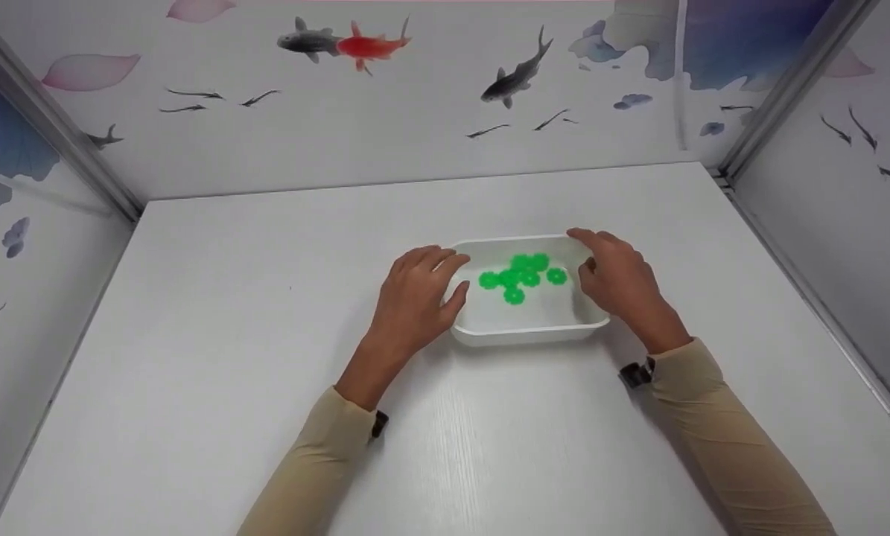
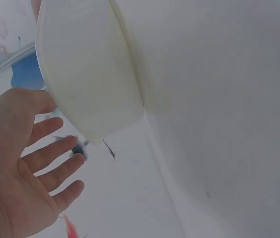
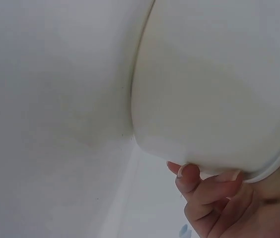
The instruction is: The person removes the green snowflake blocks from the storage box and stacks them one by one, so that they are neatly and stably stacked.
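Observation:
A white rectangular plastic tray stands on the table, with several small green flower-shaped pieces lying loose on its floor. At the tray's left end is my left hand, its thumb and fingertips reaching over the rim in the head view. In the left wrist view the left hand has its fingers spread apart beside the tray's outer wall. My right hand grips the tray's right end near the far corner. Curled fingers press against the outer wall in the right wrist view.
The white tabletop spreads around the tray. A back panel printed with fish and side panels with metal corner posts enclose the table. A dark strap device sits at the right wrist.

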`<act>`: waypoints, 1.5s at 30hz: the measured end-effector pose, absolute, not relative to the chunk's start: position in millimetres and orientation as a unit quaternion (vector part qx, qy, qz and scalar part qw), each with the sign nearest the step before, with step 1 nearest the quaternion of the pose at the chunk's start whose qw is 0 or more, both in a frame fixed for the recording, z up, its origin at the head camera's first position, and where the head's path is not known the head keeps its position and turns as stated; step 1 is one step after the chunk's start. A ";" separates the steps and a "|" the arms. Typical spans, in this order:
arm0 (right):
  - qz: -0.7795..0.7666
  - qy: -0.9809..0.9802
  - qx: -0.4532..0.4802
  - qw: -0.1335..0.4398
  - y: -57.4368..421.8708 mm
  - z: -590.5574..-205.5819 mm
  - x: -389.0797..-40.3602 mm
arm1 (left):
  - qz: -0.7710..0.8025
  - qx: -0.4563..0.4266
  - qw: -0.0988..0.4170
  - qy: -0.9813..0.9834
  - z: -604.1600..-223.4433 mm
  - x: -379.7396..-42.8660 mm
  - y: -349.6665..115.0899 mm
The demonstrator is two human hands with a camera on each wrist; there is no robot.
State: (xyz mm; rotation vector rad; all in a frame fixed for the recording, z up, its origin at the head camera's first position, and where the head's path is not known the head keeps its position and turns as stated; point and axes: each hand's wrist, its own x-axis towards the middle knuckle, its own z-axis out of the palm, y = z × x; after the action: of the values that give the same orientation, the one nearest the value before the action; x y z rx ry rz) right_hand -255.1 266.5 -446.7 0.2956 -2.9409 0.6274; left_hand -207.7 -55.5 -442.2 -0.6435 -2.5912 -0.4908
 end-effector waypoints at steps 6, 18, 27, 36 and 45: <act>0.204 -0.972 0.099 0.066 267.5 -448.3 -256.9 | -0.198 -0.257 0.202 -0.924 -443.3 -213.4 -43.0; 0.249 -0.967 0.054 0.017 275.5 -449.7 -262.9 | -0.210 -0.270 0.115 -0.932 -441.0 -228.7 -16.9; 0.284 -0.956 0.072 0.020 281.5 -448.8 -263.7 | -0.192 -0.236 0.023 -0.952 -441.2 -238.8 -1.7; 0.294 -0.952 0.087 0.017 282.1 -446.0 -261.9 | -0.164 -0.224 0.008 -0.961 -439.3 -243.1 3.1; 0.300 -0.950 0.085 0.001 284.6 -446.5 -261.1 | -0.123 -0.209 0.014 -0.970 -443.8 -248.1 10.8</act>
State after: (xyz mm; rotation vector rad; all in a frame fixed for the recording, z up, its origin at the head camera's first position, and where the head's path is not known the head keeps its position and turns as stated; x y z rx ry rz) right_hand -261.1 284.6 -446.5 0.2672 -2.9828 0.9426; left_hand -248.1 10.8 -443.8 -0.6507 -3.0216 -0.3825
